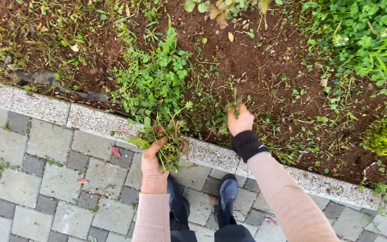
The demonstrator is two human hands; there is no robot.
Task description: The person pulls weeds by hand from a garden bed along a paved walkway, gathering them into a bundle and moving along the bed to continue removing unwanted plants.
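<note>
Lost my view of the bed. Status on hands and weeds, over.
Left hand shut on weed bunch. Right hand gripping a tuft in the soil. Curb underfoot, nothing blocking.

Seeing no packages, labels, signs or screens anywhere in view.

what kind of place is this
Most likely a garden bed beside a paved path. Bare brown soil with clover-like weeds lies behind a pale stone kerb, with grey paving blocks in front. The left hand holds a bunch of pulled weeds.
</note>
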